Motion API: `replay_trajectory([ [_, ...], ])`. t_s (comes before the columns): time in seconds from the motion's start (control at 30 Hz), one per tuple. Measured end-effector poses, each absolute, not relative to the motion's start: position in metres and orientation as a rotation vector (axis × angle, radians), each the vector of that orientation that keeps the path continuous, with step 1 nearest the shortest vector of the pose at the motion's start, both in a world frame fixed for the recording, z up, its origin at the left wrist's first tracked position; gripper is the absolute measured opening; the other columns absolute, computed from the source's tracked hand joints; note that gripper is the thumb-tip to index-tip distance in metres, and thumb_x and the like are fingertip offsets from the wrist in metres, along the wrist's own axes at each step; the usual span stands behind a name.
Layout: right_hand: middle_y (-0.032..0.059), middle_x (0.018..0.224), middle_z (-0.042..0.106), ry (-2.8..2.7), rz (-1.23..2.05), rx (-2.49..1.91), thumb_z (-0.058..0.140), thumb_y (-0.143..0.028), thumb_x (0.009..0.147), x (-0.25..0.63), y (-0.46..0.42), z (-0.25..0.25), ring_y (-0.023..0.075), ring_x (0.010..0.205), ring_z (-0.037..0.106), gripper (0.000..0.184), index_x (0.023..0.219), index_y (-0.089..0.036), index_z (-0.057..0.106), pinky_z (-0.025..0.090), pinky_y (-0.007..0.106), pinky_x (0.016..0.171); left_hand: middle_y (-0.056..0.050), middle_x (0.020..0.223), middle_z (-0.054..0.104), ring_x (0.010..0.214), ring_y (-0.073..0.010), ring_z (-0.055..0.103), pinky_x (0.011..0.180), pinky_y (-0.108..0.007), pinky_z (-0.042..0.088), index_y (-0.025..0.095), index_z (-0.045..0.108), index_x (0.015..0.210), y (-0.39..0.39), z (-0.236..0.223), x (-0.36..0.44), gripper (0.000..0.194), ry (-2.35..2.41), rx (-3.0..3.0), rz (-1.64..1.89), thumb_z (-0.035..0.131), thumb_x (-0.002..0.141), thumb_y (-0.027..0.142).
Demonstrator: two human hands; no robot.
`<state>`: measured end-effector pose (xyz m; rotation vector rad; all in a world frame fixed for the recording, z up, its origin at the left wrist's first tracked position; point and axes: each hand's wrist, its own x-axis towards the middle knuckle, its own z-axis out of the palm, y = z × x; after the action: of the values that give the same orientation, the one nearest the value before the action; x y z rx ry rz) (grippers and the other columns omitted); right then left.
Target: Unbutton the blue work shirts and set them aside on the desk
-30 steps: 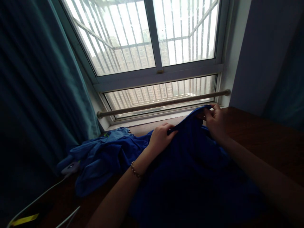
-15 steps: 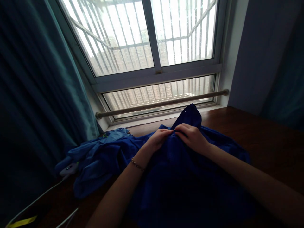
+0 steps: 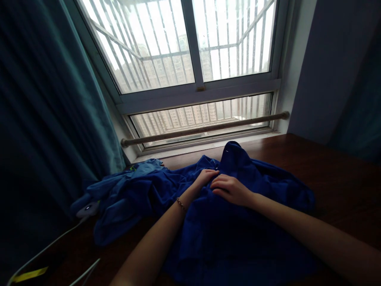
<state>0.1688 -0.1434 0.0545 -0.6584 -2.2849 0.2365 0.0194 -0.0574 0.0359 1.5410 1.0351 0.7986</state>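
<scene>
A blue shirt [image 3: 253, 238] lies spread on the wooden surface, its collar [image 3: 236, 157] standing up at the far end with a small pale mark on it. My left hand [image 3: 205, 178], with a bracelet at the wrist, pinches the cloth at the front opening just below the collar. Close beside it, my right hand [image 3: 230, 188] has its fingers bent and pressed together on the same front edge, a little nearer to me. The fingertips of both hands are partly hidden in the folds, so any button between them cannot be made out.
Lighter blue cloth [image 3: 116, 190] is bunched at the left, next to a pale device [image 3: 87, 209] with a white cable [image 3: 50, 246]. A yellow strip [image 3: 29, 275] lies at lower left. Beyond the wooden surface [image 3: 336, 178] are a rail [image 3: 205, 129], a barred window and a curtain [image 3: 74, 99].
Both hands have moved down the shirt front, toward me, and slightly apart. The collar has sunk lower and leans back more.
</scene>
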Motion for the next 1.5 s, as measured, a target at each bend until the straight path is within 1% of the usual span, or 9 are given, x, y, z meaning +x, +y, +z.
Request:
replay_trajectory([
  [0.1,0.0019,0.070,0.060,-2.513,0.171,-0.633,0.048,-0.027,0.081,0.160,-0.149,0.040,0.0123,0.066,0.056,0.019,0.070,-0.019,0.061,0.042,0.023,0.062,0.003,0.044,0.047,0.039,-0.0058,0.037,0.042,-0.022,0.026,0.012,0.054,0.051,-0.061,0.033,0.018,0.032,0.967,1.379,0.789,0.067,0.058,0.041],
  [0.2,0.0007,0.064,0.058,-2.537,0.137,-0.711,0.047,-0.027,0.081,0.159,-0.147,0.028,0.0111,0.059,0.054,0.022,0.064,-0.019,0.059,0.039,0.021,0.056,0.002,0.047,0.049,0.041,-0.0055,0.038,0.042,-0.021,0.026,0.011,0.054,0.052,-0.066,0.037,0.017,0.031,0.902,1.291,0.776,0.069,0.056,0.038],
  [0.5,0.0028,0.078,0.051,-1.945,0.180,-0.978,0.045,-0.017,0.080,0.164,-0.139,0.029,0.0147,0.069,0.053,0.007,0.082,-0.021,0.051,0.044,0.026,0.064,0.004,0.045,0.043,0.042,-0.0037,0.031,0.041,-0.020,0.019,0.011,0.055,0.051,-0.081,0.067,0.023,0.039,0.959,1.601,0.870,0.066,0.056,0.048],
  [0.8,0.0021,0.078,0.052,-1.778,0.232,-0.994,0.048,-0.016,0.078,0.168,-0.131,0.025,0.0154,0.070,0.052,0.011,0.087,-0.021,0.050,0.044,0.028,0.065,0.003,0.050,0.050,0.045,-0.0047,0.040,0.044,-0.019,0.027,0.011,0.057,0.056,-0.074,0.054,0.026,0.029,0.929,1.390,0.975,0.075,0.047,0.032],
  [0.97,0.0020,0.078,0.054,-1.747,0.235,-0.968,0.049,-0.020,0.079,0.170,-0.130,0.027,0.0154,0.072,0.054,0.007,0.081,-0.022,0.055,0.044,0.028,0.067,0.002,0.053,0.053,0.047,-0.0062,0.043,0.045,-0.019,0.029,0.011,0.058,0.057,-0.077,0.056,0.030,0.027,0.939,1.414,1.008,0.074,0.048,0.031],
  [1.1,0.0020,0.076,0.055,-1.748,0.202,-0.982,0.047,-0.020,0.080,0.172,-0.130,0.029,0.0157,0.072,0.054,0.010,0.075,-0.022,0.056,0.043,0.028,0.068,0.003,0.050,0.051,0.047,-0.0061,0.042,0.046,-0.019,0.029,0.012,0.055,0.054,-0.078,0.055,0.033,0.027,0.959,1.430,1.067,0.074,0.047,0.029],
  [1.23,0.0018,0.071,0.055,-1.790,0.144,-1.052,0.049,-0.018,0.078,0.173,-0.130,0.031,0.0163,0.071,0.053,0.011,0.068,-0.021,0.054,0.042,0.028,0.066,0.005,0.049,0.048,0.046,-0.0064,0.040,0.046,-0.020,0.028,0.013,0.051,0.053,-0.080,0.056,0.034,0.024,1.008,1.530,1.086,0.070,0.052,0.028],
  [1.4,0.0015,0.067,0.055,-1.818,0.128,-1.150,0.051,-0.018,0.074,0.175,-0.124,0.028,0.0160,0.066,0.052,0.010,0.065,-0.020,0.052,0.040,0.028,0.061,0.001,0.056,0.054,0.055,-0.0106,0.045,0.052,-0.022,0.031,0.015,0.058,0.060,-0.089,0.060,0.035,0.011,1.138,2.050,1.139,0.061,0.064,0.025],
  [1.5,0.0016,0.067,0.055,-1.811,0.138,-1.174,0.051,-0.018,0.074,0.175,-0.121,0.024,0.0159,0.065,0.052,0.009,0.066,-0.019,0.051,0.041,0.028,0.062,0.000,0.058,0.056,0.056,-0.0117,0.047,0.053,-0.022,0.031,0.016,0.061,0.063,-0.094,0.065,0.035,0.009,1.156,2.272,1.069,0.058,0.067,0.024],
])
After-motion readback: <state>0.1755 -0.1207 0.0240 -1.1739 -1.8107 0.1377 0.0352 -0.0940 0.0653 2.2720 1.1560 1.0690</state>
